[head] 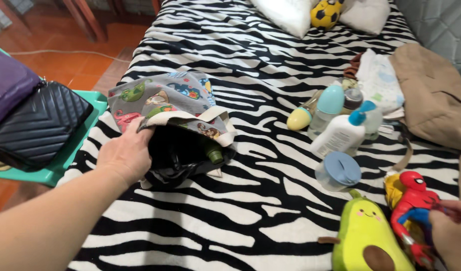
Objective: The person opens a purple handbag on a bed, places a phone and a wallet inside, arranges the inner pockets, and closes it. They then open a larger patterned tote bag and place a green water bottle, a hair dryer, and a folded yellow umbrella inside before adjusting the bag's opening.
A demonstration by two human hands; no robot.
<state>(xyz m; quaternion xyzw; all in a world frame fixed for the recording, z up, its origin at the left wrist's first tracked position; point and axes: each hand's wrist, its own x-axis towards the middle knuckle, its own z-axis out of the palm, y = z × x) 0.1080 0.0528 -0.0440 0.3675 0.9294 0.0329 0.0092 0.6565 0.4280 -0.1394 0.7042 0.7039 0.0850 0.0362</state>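
Note:
My left hand point(126, 153) grips the rim of a grey bag printed with coloured animals point(165, 98) and holds its dark mouth open on the zebra-striped bed point(250, 200). A green bottle point(214, 153) shows just inside the opening. At the bottom right, my right hand point(452, 233) closes on a red and blue superhero figure point(413, 200). An avocado plush toy point(366, 233) lies right beside the figure, to its left.
Baby bottles point(328, 108), a white lotion bottle point(341, 135) and a blue-lidded container point(338, 170) lie mid-right. A folded diaper point(383, 80) and tan cloth point(433, 95) sit far right. A black quilted purse point(37, 125) rests on a green chair at left. Pillows and a yellow ball point(324, 14) lie at the bed's head.

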